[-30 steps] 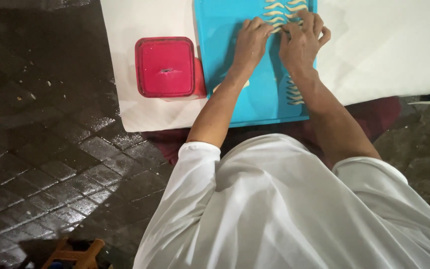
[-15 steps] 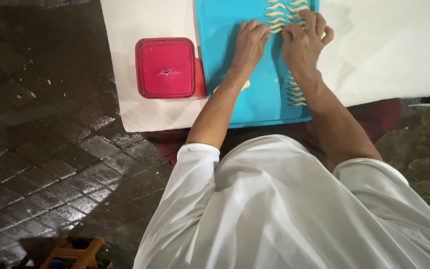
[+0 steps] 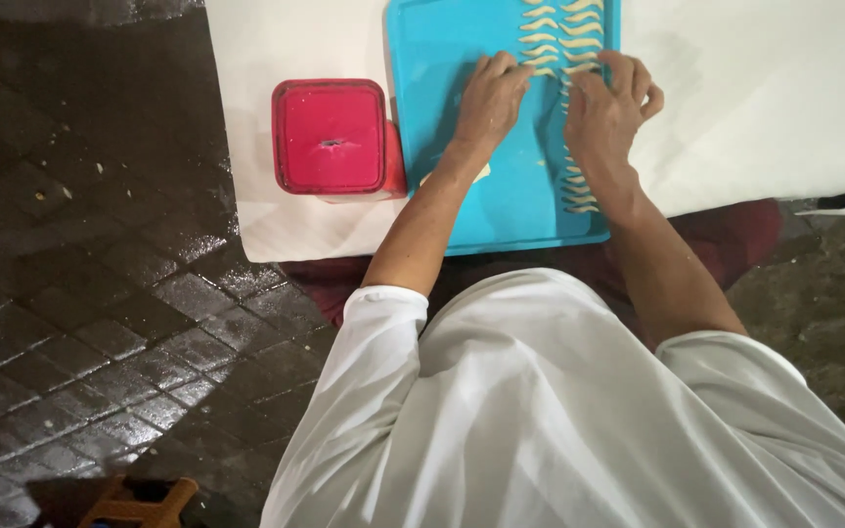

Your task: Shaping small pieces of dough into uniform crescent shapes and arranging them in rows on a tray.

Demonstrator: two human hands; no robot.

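Under both hands a bright blue tray [image 3: 462, 147] is showing rows of pale yellow dough strips [image 3: 552, 29]. Left of the left hand [image 3: 489, 98] a red box [image 3: 330, 137] is sitting on white paper [image 3: 286, 59]; dark wet bricks [image 3: 80, 274] are glistening beyond.

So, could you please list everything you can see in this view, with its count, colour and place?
tray: one, bright blue, flat on the white sheet, top centre
dough strips: many, pale yellow, in rows on the tray's right half; exact count unclear
dough scrap: one, pale, on the tray beside the left wrist
lidded box: one, red, square, on the sheet left of the tray
sheet: one, white, spread on the floor
cloth: one, dark red, under the sheet's near edge
floor: dark wet paving
wooden object: one, brown, bottom left edge
left hand: on the tray, fingertips at the strips
right hand: on the tray, among the strips
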